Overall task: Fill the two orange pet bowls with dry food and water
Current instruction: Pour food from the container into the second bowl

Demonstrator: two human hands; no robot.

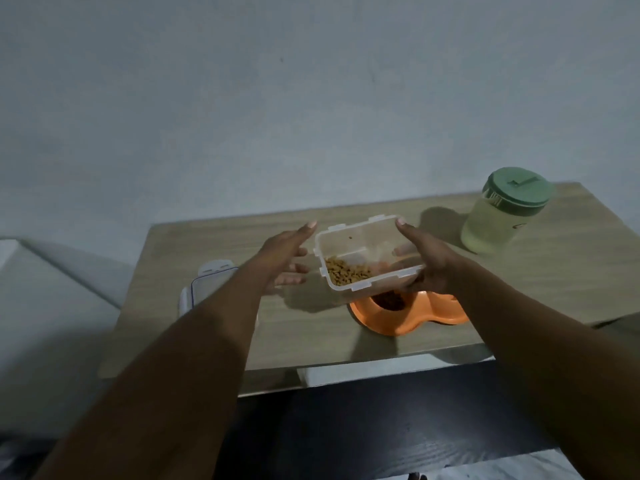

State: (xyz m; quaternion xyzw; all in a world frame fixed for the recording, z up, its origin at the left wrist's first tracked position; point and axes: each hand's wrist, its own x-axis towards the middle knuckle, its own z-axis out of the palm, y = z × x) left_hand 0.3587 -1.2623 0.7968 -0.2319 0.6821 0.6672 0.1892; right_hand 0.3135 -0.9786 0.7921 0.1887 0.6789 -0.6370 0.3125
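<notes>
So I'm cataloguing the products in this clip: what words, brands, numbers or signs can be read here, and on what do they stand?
Nothing here can be read.
green lid: raised marks on the rim, too blurred to read.
water jar: a small dark mark on the side, too small to read.
clear food container, its lid and the orange double bowl: no text shows.

A home room (plain painted wall (311, 98)): small wooden table (214, 327), orange pet bowls (408, 317).

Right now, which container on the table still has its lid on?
The water jar with the green lid; the clear food container in the right hand is open.
</notes>
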